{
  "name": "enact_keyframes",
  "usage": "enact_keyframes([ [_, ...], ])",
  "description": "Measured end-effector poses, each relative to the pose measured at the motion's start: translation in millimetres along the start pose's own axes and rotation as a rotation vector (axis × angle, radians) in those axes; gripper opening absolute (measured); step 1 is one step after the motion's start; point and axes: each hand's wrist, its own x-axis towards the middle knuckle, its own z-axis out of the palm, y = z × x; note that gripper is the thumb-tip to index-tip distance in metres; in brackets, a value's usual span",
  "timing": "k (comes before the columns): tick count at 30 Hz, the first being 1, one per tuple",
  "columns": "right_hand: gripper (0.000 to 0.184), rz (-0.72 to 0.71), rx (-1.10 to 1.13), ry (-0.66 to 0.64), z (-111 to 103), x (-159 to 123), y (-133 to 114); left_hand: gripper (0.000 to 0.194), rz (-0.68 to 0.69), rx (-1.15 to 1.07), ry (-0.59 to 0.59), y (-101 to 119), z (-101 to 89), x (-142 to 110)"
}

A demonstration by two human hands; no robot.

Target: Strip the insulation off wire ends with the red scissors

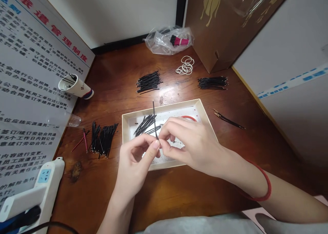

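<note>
Over a shallow cream box (124, 133), my two hands meet at the lower end of a short black wire (154, 119). The wire stands nearly upright, its bare tip at the top. My left hand (135, 162) pinches it between thumb and forefinger. My right hand (192, 141) has thumb and forefinger closed at the same lower end; the fingertips hide exactly what they grip there. Inside the box, behind my hands, lie loose black wires (144, 125), small dark scraps, and part of a red loop (189, 118).
Bundles of black wires lie at left (104, 140), back (148, 81) and right (212, 83). Rubber bands (186, 66), a plastic bag (160, 42) and a brown carton (212, 28) stand behind. A paper cup (80, 87) and power strip (48, 179) are on the left.
</note>
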Motion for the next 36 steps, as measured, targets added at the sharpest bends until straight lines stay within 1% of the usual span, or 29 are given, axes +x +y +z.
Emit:
enact_keyframes([
  [3, 0.019, -0.059, -0.051, 0.054, 1, 1, 0, 0.022, 0.003, -0.084, -0.025, -1, 0.5, -1],
  [6, 0.021, -0.111, -0.086, 0.070, -1, 0, -2, 0.023, -0.025, -0.163, -0.088, -4, -3.1, 1],
  [11, 0.023, -0.133, -0.106, 0.026, -8, -2, -7, 0.023, -0.143, -0.376, -0.281, -10, -9.4, 7],
  [13, 0.023, -0.139, -0.126, 0.017, -9, -3, -8, 0.025, -0.202, -0.457, -0.328, -10, -9.6, 9],
  [15, 0.021, -0.125, -0.101, 0.044, -8, -3, -8, 0.028, -0.250, -0.532, -0.356, -10, -8.5, 10],
  [16, 0.019, -0.089, -0.050, 0.061, -7, -3, -7, 0.028, -0.260, -0.555, -0.352, -9, -7.7, 10],
  [17, 0.017, -0.021, 0.025, 0.074, -6, -3, -7, 0.028, -0.262, -0.559, -0.335, -9, -6.7, 10],
  [19, 0.011, 0.196, 0.218, 0.072, -4, -3, -7, 0.026, -0.247, -0.513, -0.278, -9, -5.1, 9],
  [21, 0.006, 0.420, 0.380, 0.029, -3, -3, -6, 0.026, -0.225, -0.424, -0.234, -10, -4.4, 8],
  [23, 0.004, 0.547, 0.458, 0.003, -4, -1, -6, 0.028, -0.202, -0.332, -0.208, -11, -4.6, 8],
  [25, 0.005, 0.588, 0.478, -0.026, -5, 0, -5, 0.029, -0.174, -0.244, -0.190, -13, -5.2, 8],
  [27, 0.010, 0.598, 0.485, -0.077, -7, 2, -4, 0.029, -0.149, -0.174, -0.189, -14, -5.7, 9],
  [31, 0.018, 0.614, 0.504, -0.188, -11, 5, -2, 0.027, -0.139, -0.119, -0.212, -16, -5.7, 12],
  [33, 0.018, 0.635, 0.502, -0.194, -11, 5, -2, 0.028, -0.159, -0.121, -0.209, -16, -5.4, 12],
  [35, 0.018, 0.623, 0.472, -0.156, -8, 4, -2, 0.028, -0.191, -0.134, -0.200, -15, -4.9, 11],
  [36, 0.018, 0.592, 0.439, -0.121, -7, 3, -2, 0.028, -0.208, -0.145, -0.195, -14, -4.6, 11],
])
